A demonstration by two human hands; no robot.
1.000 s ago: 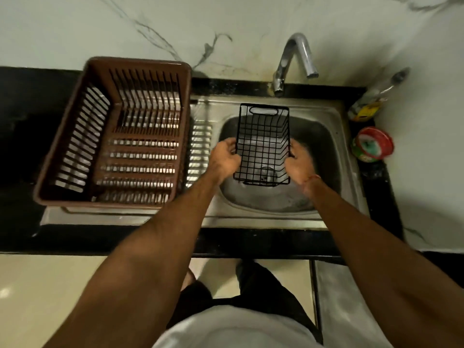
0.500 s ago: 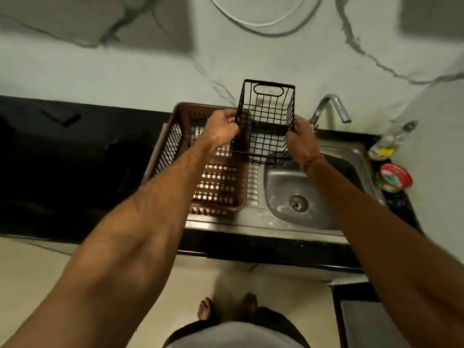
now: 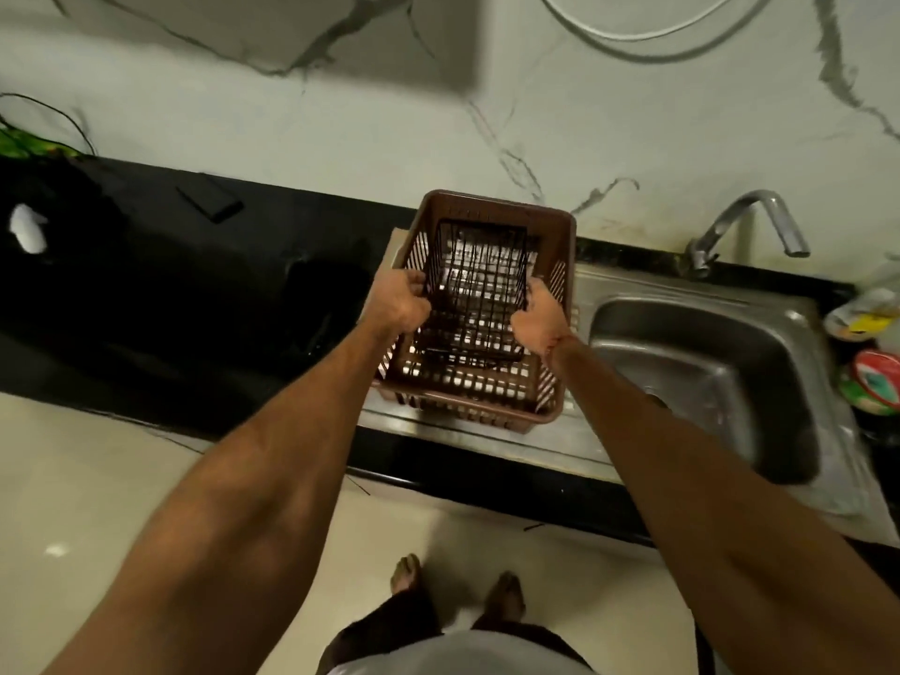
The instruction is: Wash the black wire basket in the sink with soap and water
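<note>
The black wire basket (image 3: 475, 294) is inside the brown plastic dish rack (image 3: 560, 382), which stands on the steel drainboard left of the sink (image 3: 759, 382). My left hand (image 3: 402, 304) grips the basket's left side. My right hand (image 3: 538, 316) grips its right side. The basket tilts with its open top toward me. The sink bowl holds nothing that I can see, and no water runs from the tap (image 3: 745, 221).
A soap bottle (image 3: 862, 316) and a round red-lidded tub (image 3: 874, 387) stand right of the sink. The black counter (image 3: 170, 285) stretches left with a dark flat object (image 3: 209, 202) and something white (image 3: 27, 226). My bare feet stand on pale floor tiles.
Both hands lifted the basket out of the sink, carried it left and lowered it into the brown rack. My view swung left with it.
</note>
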